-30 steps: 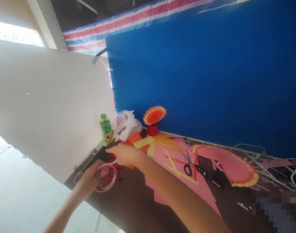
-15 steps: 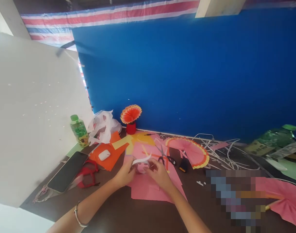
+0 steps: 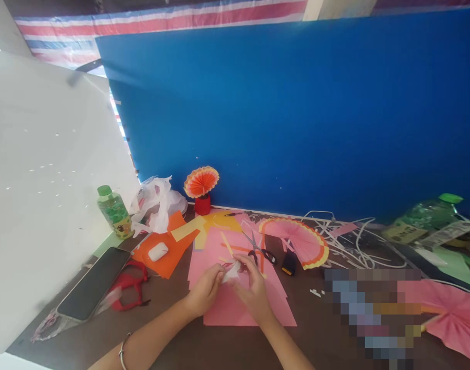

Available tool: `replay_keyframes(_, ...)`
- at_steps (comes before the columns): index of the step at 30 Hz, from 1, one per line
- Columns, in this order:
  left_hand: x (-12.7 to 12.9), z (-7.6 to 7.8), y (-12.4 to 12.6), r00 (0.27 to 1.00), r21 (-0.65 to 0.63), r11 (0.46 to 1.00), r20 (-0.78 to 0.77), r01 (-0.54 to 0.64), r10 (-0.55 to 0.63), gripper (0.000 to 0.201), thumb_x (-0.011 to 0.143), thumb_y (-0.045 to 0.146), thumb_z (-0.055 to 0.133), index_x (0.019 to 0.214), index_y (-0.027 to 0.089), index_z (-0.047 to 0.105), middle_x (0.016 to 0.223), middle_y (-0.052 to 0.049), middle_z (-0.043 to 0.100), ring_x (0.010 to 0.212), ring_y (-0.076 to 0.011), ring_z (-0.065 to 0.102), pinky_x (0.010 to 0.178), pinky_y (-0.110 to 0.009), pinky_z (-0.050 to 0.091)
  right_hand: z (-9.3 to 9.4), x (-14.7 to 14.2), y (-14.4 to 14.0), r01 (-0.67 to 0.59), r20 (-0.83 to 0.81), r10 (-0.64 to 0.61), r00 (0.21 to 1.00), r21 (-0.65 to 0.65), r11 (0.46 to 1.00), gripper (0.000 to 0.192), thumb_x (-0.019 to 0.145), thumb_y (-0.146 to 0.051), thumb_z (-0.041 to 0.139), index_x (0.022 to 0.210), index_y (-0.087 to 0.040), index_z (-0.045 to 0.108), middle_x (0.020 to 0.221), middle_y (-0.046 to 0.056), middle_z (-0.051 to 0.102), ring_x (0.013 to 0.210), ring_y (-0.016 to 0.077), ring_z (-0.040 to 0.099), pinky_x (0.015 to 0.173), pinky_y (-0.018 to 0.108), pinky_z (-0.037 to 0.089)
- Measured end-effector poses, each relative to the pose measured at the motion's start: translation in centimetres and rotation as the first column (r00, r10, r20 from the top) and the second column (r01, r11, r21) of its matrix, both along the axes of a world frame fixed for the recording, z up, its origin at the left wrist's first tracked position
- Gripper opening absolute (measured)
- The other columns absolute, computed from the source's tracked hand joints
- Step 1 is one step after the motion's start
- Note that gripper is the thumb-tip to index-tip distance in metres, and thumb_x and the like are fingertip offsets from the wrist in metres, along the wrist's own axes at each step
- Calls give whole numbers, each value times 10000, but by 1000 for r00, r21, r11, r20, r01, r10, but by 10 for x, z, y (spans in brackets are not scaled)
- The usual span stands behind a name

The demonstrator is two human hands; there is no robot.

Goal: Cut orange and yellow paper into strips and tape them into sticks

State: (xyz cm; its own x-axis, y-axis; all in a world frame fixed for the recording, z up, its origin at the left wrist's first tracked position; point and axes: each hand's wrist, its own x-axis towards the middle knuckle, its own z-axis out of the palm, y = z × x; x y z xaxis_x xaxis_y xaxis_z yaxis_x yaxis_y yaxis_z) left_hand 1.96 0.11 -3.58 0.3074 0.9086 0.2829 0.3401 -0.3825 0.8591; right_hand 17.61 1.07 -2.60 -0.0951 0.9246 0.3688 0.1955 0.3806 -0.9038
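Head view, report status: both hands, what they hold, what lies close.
Left hand and right hand together pinch a small white tape roll. Over pink paper sheet. Black-handled scissors just beyond the fingers, untouched.

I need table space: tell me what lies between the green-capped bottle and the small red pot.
In the head view, between green-capped bottle and small red pot sits a crumpled white plastic bag.
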Motion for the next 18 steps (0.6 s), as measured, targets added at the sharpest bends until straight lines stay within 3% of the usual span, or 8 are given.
replay_keyframes(2,0,-2,-3,999,37,999,-12,32,-31,307,916,358,200,794,183,420,707,-6,457,636,-125,419,601,-252,361,3,-5,-1,23,-93,-29,995,-60,998,353,664,-293,669,996,-223,571,994,53,566,906,200,531,807,331,435)
replay_keyframes(6,0,-2,-7,999,95,995,-5,38,-38,302,916,360,200,781,188,407,692,-5,454,624,-127,418,591,-253,365,4,-8,1,-65,-277,19,961,-156,986,250,658,-298,678,884,-223,601,962,49,571,944,205,528,812,322,432)
replay_keyframes(11,-1,-3,-10,998,121,991,9,61,-63,324,917,351,180,749,188,404,661,-1,435,590,-124,409,579,-252,368,-3,5,10,-123,-387,26,922,-228,966,150,649,-320,696,690,-201,616,762,15,561,739,151,521,659,257,431)
replay_keyframes(18,-4,-1,-15,999,85,996,19,42,-43,338,914,347,201,737,179,435,656,-6,443,582,-121,407,580,-247,368,-9,20,15,-365,-360,223,906,-397,842,295,739,-446,588,703,-157,633,646,1,511,518,83,411,473,212,333)
